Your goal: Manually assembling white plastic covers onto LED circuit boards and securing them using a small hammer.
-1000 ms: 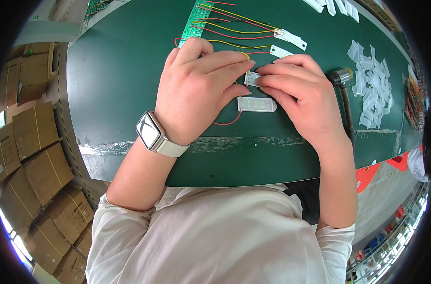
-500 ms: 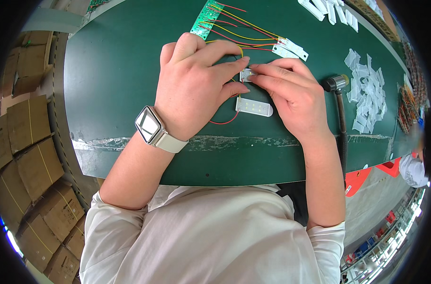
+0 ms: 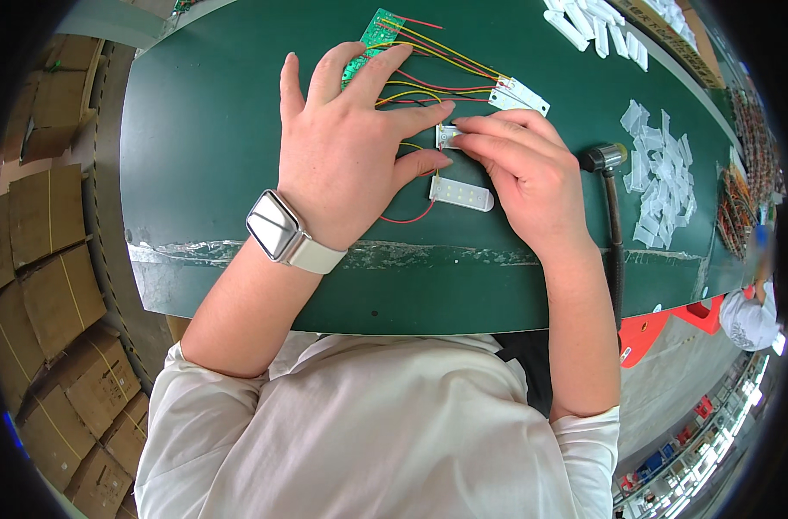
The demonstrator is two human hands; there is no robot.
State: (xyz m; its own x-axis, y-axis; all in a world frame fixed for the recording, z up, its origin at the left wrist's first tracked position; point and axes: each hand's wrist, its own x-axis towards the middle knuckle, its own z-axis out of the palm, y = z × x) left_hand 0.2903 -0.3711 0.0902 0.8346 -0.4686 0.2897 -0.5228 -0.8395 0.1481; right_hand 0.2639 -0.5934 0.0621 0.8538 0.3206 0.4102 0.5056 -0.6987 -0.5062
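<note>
My right hand (image 3: 528, 169) pinches a small white LED board (image 3: 447, 136) between thumb and fingertips; most of the board is hidden under the fingers. My left hand (image 3: 346, 143) has its fingers spread over the wires, with index finger and thumb on either side of that board's left end. Just below lies a white LED strip in a round-ended holder (image 3: 461, 193), a red wire running from its left end. A green circuit board (image 3: 383, 28), partly behind my left fingers, sends red, yellow and black wires to white LED boards (image 3: 519, 95) on the right.
A hammer (image 3: 608, 160) lies right of my right hand. Beyond it is a heap of clear plastic pieces (image 3: 660, 177). White strip-shaped covers (image 3: 597, 24) lie at the far right edge. Wire bundles (image 3: 736, 212) sit at the right rim. Cardboard boxes (image 3: 61, 281) are stacked at left.
My left fingers have straightened and spread apart, reaching over the circuit board. The white LED boards at the wires' ends sit slightly differently. My right hand keeps its pinch.
</note>
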